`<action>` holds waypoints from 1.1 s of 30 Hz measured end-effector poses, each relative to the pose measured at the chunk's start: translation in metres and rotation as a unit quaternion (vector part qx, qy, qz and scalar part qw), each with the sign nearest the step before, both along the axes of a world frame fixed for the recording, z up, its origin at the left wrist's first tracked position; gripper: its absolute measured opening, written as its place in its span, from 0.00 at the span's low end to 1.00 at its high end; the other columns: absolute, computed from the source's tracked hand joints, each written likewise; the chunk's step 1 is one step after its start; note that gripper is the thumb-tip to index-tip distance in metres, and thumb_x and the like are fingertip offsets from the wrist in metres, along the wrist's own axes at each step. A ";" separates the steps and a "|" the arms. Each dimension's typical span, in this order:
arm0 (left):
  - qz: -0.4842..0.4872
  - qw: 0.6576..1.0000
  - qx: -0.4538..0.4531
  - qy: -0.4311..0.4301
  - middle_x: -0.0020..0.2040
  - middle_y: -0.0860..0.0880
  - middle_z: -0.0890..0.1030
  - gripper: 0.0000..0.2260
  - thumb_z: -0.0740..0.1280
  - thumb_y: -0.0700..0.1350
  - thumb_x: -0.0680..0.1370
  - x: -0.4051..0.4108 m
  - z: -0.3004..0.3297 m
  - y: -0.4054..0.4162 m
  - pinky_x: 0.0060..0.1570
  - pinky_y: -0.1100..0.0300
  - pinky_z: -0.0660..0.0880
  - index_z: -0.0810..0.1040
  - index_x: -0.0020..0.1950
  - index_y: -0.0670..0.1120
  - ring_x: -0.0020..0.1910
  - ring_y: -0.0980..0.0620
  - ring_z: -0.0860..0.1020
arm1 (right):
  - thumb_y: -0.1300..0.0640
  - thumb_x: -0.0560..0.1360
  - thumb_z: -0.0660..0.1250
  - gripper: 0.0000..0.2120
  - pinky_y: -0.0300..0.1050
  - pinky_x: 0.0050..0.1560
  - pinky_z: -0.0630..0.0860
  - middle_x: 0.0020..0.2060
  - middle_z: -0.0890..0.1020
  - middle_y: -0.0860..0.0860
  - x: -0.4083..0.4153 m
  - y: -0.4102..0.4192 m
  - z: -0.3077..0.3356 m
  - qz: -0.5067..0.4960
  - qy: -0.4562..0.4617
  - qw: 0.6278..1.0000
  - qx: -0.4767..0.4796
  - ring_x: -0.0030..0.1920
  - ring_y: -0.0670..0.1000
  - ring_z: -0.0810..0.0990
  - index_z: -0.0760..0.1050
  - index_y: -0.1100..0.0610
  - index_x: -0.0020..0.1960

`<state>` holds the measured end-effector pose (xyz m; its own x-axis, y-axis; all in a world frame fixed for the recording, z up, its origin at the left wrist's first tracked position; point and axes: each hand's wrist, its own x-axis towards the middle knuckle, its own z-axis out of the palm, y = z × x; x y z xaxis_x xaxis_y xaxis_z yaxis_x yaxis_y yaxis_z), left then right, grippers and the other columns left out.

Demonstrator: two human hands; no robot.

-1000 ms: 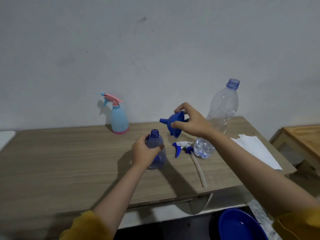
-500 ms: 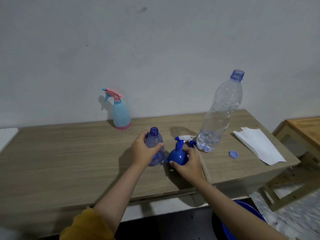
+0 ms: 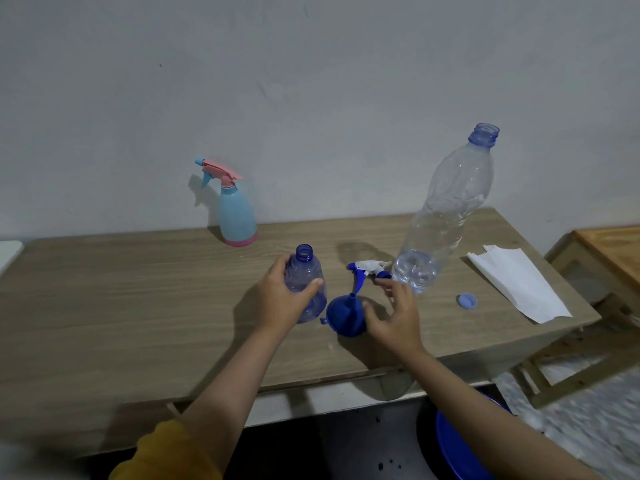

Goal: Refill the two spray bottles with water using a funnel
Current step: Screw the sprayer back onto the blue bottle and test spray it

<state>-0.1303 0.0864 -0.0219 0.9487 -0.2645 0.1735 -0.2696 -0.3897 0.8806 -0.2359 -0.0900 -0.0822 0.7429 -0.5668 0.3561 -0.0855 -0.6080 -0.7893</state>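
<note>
Near the middle of the frame, your left hand [image 3: 282,299] wraps around the small clear blue spray bottle [image 3: 306,282], which stands upright and uncapped on the wooden table [image 3: 138,306]; your fingers hide much of its left side. Just to its right, the blue funnel [image 3: 346,317] sits mouth-down with its spout pointing up. Your right hand [image 3: 394,317] hovers just beside it, fingers spread loosely and holding nothing; whether the thumb touches the funnel's rim is hard to tell. Behind the funnel lies the detached white-and-blue trigger head [image 3: 367,270], its tube hidden behind your right hand.

Counted: two spray bottles, the second being the light blue one with the pink trigger [image 3: 235,209], standing near the wall at upper left of centre. One large clear water bottle [image 3: 446,209] stands open at right, with a little water at the bottom. One blue cap [image 3: 467,301] lies to its right, and beyond that, white paper [image 3: 519,285]. At lower right, a blue basin [image 3: 460,448] under the table is cut off by the frame edge and your arm.
</note>
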 end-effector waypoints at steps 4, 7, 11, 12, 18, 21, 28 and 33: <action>0.009 1.000 0.000 0.004 0.52 0.56 0.78 0.25 0.77 0.49 0.67 0.000 -0.002 0.000 0.39 0.78 0.66 0.75 0.61 0.50 0.49 0.60 0.76 | 0.62 0.73 0.67 0.10 0.47 0.44 0.76 0.49 0.77 0.51 0.019 -0.026 0.012 -0.072 0.069 0.993 -0.063 0.48 0.51 0.77 0.77 0.57 0.55; 0.009 1.000 -0.005 0.003 0.53 0.56 0.79 0.25 0.77 0.49 0.67 -0.001 -0.004 -0.001 0.39 0.80 0.66 0.75 0.61 0.50 0.50 0.60 0.76 | 0.59 0.77 0.63 0.15 0.47 0.46 0.75 0.57 0.77 0.56 0.038 -0.031 0.007 -0.064 0.167 0.978 -0.106 0.52 0.54 0.77 0.74 0.59 0.62; 0.005 1.000 -0.016 -0.006 0.53 0.55 0.80 0.26 0.77 0.50 0.65 0.002 -0.007 -0.001 0.49 0.69 0.74 0.75 0.61 0.50 0.51 0.59 0.77 | 0.58 0.75 0.62 0.14 0.54 0.52 0.76 0.57 0.77 0.60 0.057 -0.030 0.008 -0.058 0.252 0.954 -0.151 0.57 0.60 0.75 0.76 0.63 0.59; 0.005 1.000 -0.017 -0.007 0.53 0.55 0.80 0.26 0.77 0.50 0.65 0.003 -0.009 -0.001 0.51 0.64 0.75 0.75 0.61 0.50 0.51 0.59 0.78 | 0.58 0.75 0.63 0.13 0.53 0.51 0.76 0.55 0.77 0.60 0.059 -0.030 0.010 -0.059 0.263 0.951 -0.151 0.57 0.60 0.74 0.76 0.64 0.56; 0.003 1.000 -0.027 -0.008 0.52 0.55 0.81 0.26 0.77 0.51 0.64 0.006 -0.014 -0.002 0.51 0.63 0.76 0.75 0.60 0.51 0.51 0.58 0.78 | 0.61 0.73 0.65 0.11 0.50 0.45 0.73 0.53 0.75 0.60 0.066 -0.027 0.017 -0.033 0.264 0.959 -0.101 0.49 0.60 0.77 0.75 0.65 0.53; -0.002 1.000 -0.028 -0.004 0.52 0.55 0.80 0.25 0.77 0.51 0.64 0.005 -0.014 -0.001 0.50 0.65 0.75 0.75 0.60 0.51 0.51 0.59 0.78 | 0.63 0.71 0.64 0.09 0.48 0.40 0.72 0.48 0.79 0.60 0.066 -0.033 0.017 -0.035 0.237 0.969 -0.061 0.44 0.58 0.77 0.75 0.64 0.51; -0.003 0.999 -0.034 -0.015 0.51 0.56 0.80 0.24 0.78 0.49 0.65 0.004 -0.013 -0.001 0.47 0.72 0.73 0.76 0.59 0.50 0.49 0.61 0.78 | 0.64 0.72 0.66 0.21 0.42 0.43 0.73 0.52 0.76 0.58 0.066 -0.031 0.052 -0.026 0.058 0.998 -0.020 0.41 0.51 0.76 0.71 0.59 0.64; 0.005 0.999 -0.045 -0.010 0.49 0.55 0.81 0.23 0.78 0.47 0.65 0.007 -0.019 -0.003 0.47 0.70 0.72 0.76 0.57 0.50 0.49 0.58 0.78 | 0.60 0.75 0.63 0.28 0.48 0.48 0.80 0.52 0.75 0.60 0.079 -0.026 0.118 0.010 -0.039 0.995 0.086 0.42 0.51 0.77 0.63 0.47 0.73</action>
<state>-0.1233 0.0831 -0.0405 0.9475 -0.2372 0.2146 -0.2836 -0.3125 0.9066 -0.1572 -0.1161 0.0357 0.7290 -0.6096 0.3114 -0.0095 -0.4639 -0.8859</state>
